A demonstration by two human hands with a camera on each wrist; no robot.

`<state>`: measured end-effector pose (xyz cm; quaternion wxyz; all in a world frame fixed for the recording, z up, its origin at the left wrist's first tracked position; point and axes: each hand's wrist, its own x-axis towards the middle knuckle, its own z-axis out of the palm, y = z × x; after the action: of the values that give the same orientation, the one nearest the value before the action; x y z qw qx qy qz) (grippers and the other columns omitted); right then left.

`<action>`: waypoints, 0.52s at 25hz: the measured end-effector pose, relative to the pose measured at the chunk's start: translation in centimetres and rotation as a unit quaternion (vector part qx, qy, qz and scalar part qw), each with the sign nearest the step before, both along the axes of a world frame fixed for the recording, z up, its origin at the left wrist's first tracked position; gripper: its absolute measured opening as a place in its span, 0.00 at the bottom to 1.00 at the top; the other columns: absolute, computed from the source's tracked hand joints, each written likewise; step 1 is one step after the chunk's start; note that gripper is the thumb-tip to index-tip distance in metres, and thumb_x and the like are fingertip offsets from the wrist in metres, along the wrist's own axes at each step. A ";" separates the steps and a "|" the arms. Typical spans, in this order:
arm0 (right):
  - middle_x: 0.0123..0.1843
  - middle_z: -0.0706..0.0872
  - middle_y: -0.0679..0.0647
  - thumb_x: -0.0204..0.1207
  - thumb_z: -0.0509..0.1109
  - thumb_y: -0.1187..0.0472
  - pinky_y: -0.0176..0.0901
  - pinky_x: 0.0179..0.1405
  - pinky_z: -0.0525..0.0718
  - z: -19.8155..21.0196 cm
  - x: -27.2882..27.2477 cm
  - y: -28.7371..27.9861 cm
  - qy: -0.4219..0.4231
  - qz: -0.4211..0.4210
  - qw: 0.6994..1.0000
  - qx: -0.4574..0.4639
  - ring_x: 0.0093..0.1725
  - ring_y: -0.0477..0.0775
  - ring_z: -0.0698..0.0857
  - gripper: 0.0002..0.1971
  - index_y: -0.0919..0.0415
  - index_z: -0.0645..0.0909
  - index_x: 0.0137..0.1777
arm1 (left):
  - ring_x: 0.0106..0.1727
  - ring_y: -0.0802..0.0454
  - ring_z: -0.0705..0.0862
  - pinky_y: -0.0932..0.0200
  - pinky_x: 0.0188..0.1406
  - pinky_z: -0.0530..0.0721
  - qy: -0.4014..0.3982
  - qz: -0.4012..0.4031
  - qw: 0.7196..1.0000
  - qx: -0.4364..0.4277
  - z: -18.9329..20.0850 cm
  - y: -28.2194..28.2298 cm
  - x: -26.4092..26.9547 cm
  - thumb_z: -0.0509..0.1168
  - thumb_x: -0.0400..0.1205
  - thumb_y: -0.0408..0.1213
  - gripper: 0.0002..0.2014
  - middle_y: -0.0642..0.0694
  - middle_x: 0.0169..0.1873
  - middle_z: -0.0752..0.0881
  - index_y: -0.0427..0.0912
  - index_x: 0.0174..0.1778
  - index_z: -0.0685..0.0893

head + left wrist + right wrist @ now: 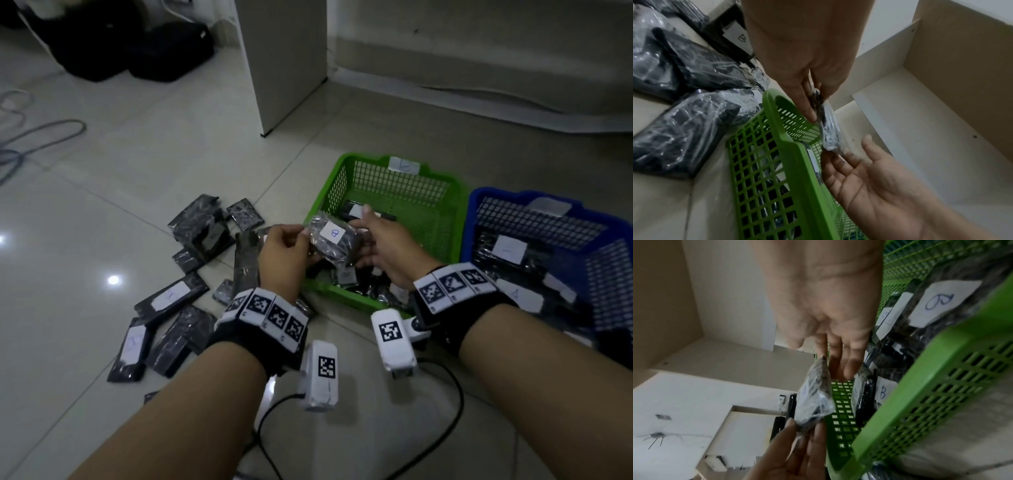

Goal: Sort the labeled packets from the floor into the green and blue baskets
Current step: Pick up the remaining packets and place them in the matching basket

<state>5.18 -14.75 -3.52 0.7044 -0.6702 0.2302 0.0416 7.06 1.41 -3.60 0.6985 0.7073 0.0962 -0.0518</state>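
At the centre of the head view a packet (334,241) marked with a handwritten B on its white label is held above the near-left corner of the green basket (346,171). Its left end is pinched by the fingers of the left hand (286,255); the right hand (385,245) is seen with fingers straight and loosely spread, just touching or about to touch the packet's right end, and no grip can be made out.

The sorting is judged to be partly done. Several packets, some labelled B, are already piled in the green basket, and others (507,251) with white labels lie in the blue basket (496,197) at the right edge of the frame. About a dozen packets (171,298) are left scattered on the floor in the lower left and centre left, so a good share of the work remains.

The floor (130,178) is laid with glossy pale tiles in which ceiling lights are reflected. Farther up the frame, a white cabinet panel (284,61) stands at top centre, grey cables (41,137) are looped at the left edge, and black bags (137,44) are seen in the upper left.
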 end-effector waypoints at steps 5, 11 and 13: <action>0.49 0.84 0.59 0.75 0.73 0.66 0.44 0.25 0.85 -1.3 -0.1 -0.4 0.014 0.027 0.994 -0.106 0.35 0.54 0.84 0.13 0.62 0.78 0.57 | 0.47 0.58 0.82 0.69 0.46 0.77 -0.146 -0.028 0.960 0.237 -0.3 0.4 -0.8 0.64 0.79 0.35 0.09 0.52 0.49 0.82 0.50 0.50 0.86; 0.63 0.82 0.59 0.68 0.80 0.56 0.43 0.60 0.79 -3.1 -1.2 0.3 0.042 0.131 0.921 -0.366 0.58 0.58 0.84 0.18 0.55 0.85 0.58 | 0.65 0.42 0.73 0.53 0.68 0.71 -0.090 0.064 0.916 0.386 -4.7 6.1 -3.0 0.67 0.75 0.34 0.16 0.41 0.61 0.75 0.39 0.59 0.82; 0.65 0.73 0.60 0.72 0.76 0.56 0.44 0.68 0.76 -2.4 -2.0 1.1 0.033 0.108 0.909 -0.402 0.63 0.60 0.79 0.19 0.55 0.83 0.63 | 0.70 0.39 0.70 0.49 0.71 0.69 -0.026 0.031 0.902 0.429 -5.6 7.5 -2.5 0.71 0.74 0.40 0.27 0.38 0.68 0.73 0.38 0.69 0.75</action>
<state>3.22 -13.65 -5.92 0.3587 -0.9155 0.1770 0.0437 4.58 8.87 -9.16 0.3310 0.9362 0.1129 0.0347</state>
